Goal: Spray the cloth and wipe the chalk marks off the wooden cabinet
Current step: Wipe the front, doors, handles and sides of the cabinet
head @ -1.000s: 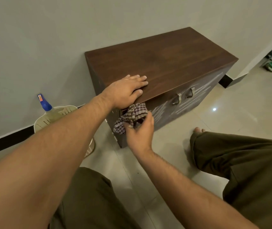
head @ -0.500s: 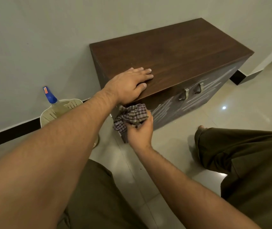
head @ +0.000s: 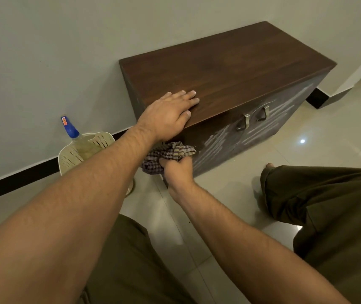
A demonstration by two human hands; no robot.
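Observation:
A low dark wooden cabinet (head: 230, 69) stands against the wall, its two front doors streaked with white chalk marks (head: 217, 145). My left hand (head: 170, 115) lies flat on the cabinet's top near the front left corner, fingers spread. Just below it, my right hand (head: 177, 172) grips a bunched checked cloth (head: 166, 154) and presses it to the left end of the cabinet's front. A spray bottle with a blue nozzle (head: 71, 129) stands in a cream perforated basket (head: 70, 156) on the floor to the left.
Two metal handles (head: 252, 119) sit at the middle of the cabinet front. My knees in olive trousers (head: 328, 205) are bent on the pale tiled floor, a bare toe (head: 269, 165) showing near the cabinet. A black skirting runs along the grey wall.
My right hand with the cloth has dropped slightly down the cabinet front's left end. My left hand has stayed flat on the top. The view has shifted a little.

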